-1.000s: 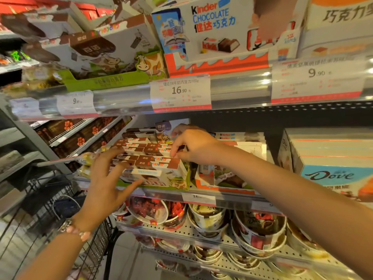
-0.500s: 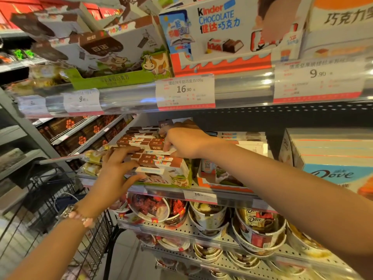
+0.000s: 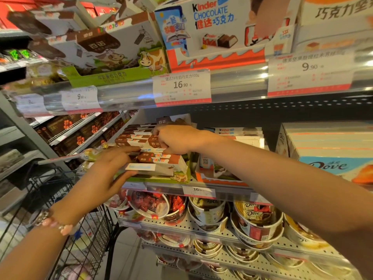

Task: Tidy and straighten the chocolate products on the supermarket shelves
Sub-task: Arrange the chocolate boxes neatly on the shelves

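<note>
Chocolate boxes (image 3: 159, 158), brown and white, lie stacked flat in a green display tray (image 3: 161, 179) on the middle shelf (image 3: 201, 190), under the shelf above. The rows run back into the shelf; the exact count is hard to tell, with at least six box edges showing. The right hand (image 3: 175, 139) reaches in from the right and pinches the end of one box (image 3: 156, 143) near the top of the stack, fingers curled on it. The left hand (image 3: 109, 172) comes from below left: its forefinger lies straight along the left side of the stack and its thumb presses the front edge of the lowest box, fingers extended, not gripping. A bead bracelet (image 3: 58, 225) sits on the left wrist.

Just right of the tray stands an orange-and-white Kinder tray (image 3: 220, 176), and further right a large Dove carton (image 3: 331, 158). The upper shelf (image 3: 129, 96) has a clear plastic front rail carrying four price tags, the middle one (image 3: 181, 86) reading 16.90. Above it stand a cow-printed box (image 3: 113, 47) and a Kinder Chocolate box (image 3: 214, 31). Two perforated lower shelves (image 3: 181, 225) hold round tubs (image 3: 256, 223) of wrapped chocolates, Dove among them. A black wire trolley (image 3: 80, 239) stands at lower left on a pale floor.
</note>
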Tool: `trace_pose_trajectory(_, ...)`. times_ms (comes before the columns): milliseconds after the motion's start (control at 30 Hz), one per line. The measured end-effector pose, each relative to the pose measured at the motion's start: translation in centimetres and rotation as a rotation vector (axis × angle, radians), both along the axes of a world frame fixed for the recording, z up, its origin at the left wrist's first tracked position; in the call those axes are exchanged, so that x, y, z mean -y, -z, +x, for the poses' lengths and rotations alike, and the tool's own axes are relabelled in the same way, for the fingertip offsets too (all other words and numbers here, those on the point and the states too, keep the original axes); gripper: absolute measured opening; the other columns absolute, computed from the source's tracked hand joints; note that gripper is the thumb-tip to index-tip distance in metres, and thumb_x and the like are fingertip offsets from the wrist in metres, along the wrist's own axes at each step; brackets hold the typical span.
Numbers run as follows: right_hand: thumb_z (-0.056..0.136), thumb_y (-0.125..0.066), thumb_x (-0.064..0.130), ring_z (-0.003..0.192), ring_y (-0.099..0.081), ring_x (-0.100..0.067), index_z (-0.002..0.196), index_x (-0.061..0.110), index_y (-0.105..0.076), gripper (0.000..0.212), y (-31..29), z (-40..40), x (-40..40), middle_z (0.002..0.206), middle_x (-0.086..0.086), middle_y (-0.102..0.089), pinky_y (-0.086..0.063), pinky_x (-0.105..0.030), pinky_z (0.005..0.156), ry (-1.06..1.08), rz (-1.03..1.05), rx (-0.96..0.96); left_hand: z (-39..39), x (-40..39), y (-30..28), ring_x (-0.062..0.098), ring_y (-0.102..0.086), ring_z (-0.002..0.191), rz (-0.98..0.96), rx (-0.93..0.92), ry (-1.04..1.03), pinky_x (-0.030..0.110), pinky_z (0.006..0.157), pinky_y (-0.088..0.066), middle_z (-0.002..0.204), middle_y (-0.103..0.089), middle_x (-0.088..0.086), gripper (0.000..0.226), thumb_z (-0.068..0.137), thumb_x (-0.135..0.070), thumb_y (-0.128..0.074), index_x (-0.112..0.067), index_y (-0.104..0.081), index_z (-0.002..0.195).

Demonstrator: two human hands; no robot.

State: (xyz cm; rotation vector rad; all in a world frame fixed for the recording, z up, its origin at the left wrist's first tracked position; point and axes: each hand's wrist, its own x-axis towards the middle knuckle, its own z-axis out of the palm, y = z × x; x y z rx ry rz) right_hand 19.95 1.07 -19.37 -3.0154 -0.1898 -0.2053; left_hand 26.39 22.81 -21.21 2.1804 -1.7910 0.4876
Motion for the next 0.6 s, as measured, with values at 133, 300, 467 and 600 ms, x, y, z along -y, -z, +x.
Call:
trace_pose_trajectory(133,0.086,-0.063,0.024,0.102,-0.055,-0.022,0.089,0.005,-0.062,0.019,0.8,-0.2,0.4,0.135,-0.009,-0.047,-0.045,-0.029,0.077,-0.003,0.074,0.053,-1.9,0.0,-0.5,0.016,-0.059,0.091,-0.008,-0.023,0.06,0.026,0.077,-0.046,0.099,-0.065,0.006,0.056,0.094,-0.051,-0.034,-0.002,-0.063,0.099)
trace_pose_trajectory(300,0.087,-0.062,0.025,0.112,-0.052,-0.019,0.086,0.008,-0.069,0.019,1.7,-0.8,0.8,0.141,0.0,-0.044,-0.045,-0.038,0.092,0.035,0.258,0.126,-3.5,1.2,-0.5,0.009,-0.062,0.076,0.006,-0.078,0.127,0.027,0.064,-0.048,0.088,-0.067,0.0,0.042,0.092,-0.048,-0.039,-0.015,-0.056,0.112)
trace_pose_trajectory(467,0.091,-0.055,0.028,0.114,-0.051,-0.019,0.097,0.013,-0.06,0.017,-0.1,-1.6,0.4,0.126,-0.005,-0.056,-0.04,-0.035,0.096,0.073,0.425,0.282,-3.2,2.5,0.4,0.011,-0.061,0.074,0.057,-0.158,0.129,0.038,0.061,-0.05,0.084,-0.065,-0.001,0.046,0.09,-0.05,-0.039,-0.01,-0.056,0.105)
trace_pose_trajectory(600,0.095,-0.05,0.019,0.087,-0.05,-0.005,0.097,0.017,-0.058,0.009,-1.4,-4.4,0.8,0.095,0.01,-0.057,-0.038,-0.015,0.074,-0.011,0.504,0.403,-2.9,3.2,0.9,0.014,-0.062,0.079,0.008,-0.23,0.126,0.041,0.064,-0.052,0.089,-0.066,-0.001,0.038,0.091,-0.042,-0.046,-0.012,-0.057,0.11)
